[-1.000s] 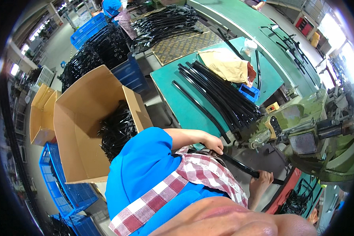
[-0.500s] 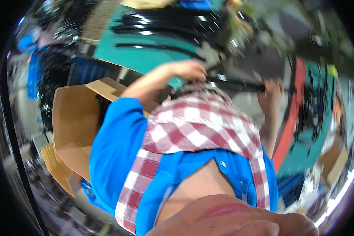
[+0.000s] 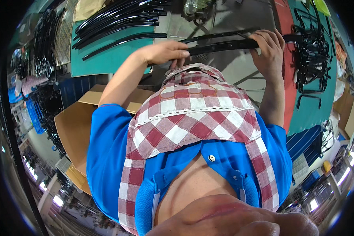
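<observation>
We see one long, glossy black tube point(image 3: 226, 47) held crosswise before us, its left end hidden at our left hand point(image 3: 166, 52), its right end jutting out beyond our right hand point(image 3: 270, 49).

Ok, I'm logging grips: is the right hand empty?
No, the right hand grips a long black tube.

The left head-worn fisheye peers steeply down, wide and upright: checked apron point(image 3: 192, 100) close below, green counter point(image 3: 100, 66) farther off, upper left!
</observation>
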